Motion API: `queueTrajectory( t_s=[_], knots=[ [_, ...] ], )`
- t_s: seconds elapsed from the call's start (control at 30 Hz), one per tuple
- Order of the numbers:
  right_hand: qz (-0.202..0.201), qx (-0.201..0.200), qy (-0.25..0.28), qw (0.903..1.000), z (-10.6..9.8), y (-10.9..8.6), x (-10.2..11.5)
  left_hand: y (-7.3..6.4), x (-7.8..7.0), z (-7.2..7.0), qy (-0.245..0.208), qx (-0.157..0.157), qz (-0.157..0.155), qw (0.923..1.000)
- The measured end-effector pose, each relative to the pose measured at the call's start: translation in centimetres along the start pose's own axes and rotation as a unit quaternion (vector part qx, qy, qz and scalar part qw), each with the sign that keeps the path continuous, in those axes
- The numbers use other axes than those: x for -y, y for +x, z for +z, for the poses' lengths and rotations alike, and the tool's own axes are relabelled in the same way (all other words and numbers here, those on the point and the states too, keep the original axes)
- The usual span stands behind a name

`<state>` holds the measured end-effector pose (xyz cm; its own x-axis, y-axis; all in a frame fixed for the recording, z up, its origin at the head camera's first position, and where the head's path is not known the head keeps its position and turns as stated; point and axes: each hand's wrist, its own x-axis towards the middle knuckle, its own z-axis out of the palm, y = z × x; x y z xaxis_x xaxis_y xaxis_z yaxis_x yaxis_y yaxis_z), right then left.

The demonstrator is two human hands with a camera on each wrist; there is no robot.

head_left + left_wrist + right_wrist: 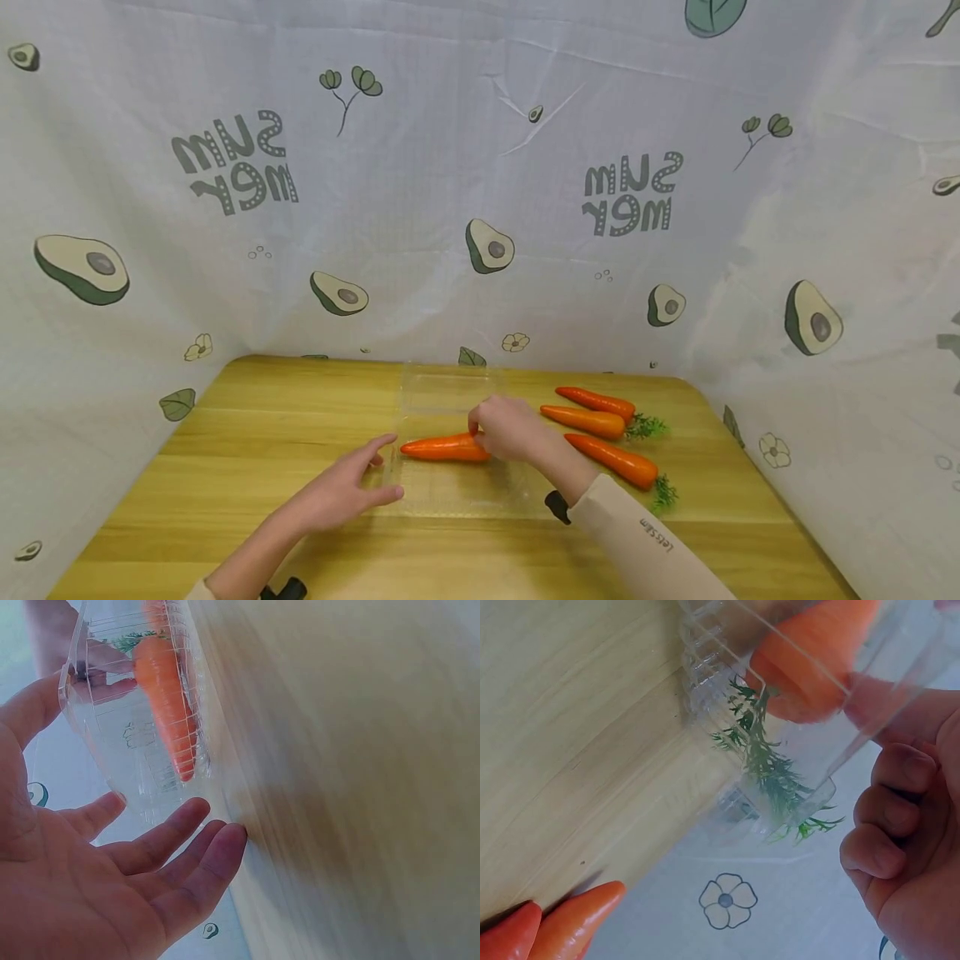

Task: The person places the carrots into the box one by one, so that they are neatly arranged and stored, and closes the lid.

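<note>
An orange carrot lies lengthwise inside a clear plastic clamshell box, its pointed end to the left. My right hand reaches into the box and pinches the carrot's thick end; its other fingers are curled in the right wrist view. Green leaves of this carrot show through the box wall there. At the box's left side my left hand has its thumb and fingers spread, with the thumb and a fingertip right at the rim in the left wrist view.
To the right of the box lie three more carrots: a back one, a middle one and a front one. The box's lid is folded back toward the patterned curtain. All rests on a wooden table.
</note>
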<state>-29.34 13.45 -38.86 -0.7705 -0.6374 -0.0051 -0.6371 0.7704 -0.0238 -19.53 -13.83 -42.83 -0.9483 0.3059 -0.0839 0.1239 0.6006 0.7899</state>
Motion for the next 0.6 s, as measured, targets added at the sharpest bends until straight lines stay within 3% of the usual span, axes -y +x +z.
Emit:
queueTrajectory(
  t_s=[0.6],
  knots=[
    [0.014,-0.014,-0.036,0.9991,0.54,0.05,0.10,0.05,-0.12,-0.06,0.000,-0.002,0.006,1.0000]
  ],
)
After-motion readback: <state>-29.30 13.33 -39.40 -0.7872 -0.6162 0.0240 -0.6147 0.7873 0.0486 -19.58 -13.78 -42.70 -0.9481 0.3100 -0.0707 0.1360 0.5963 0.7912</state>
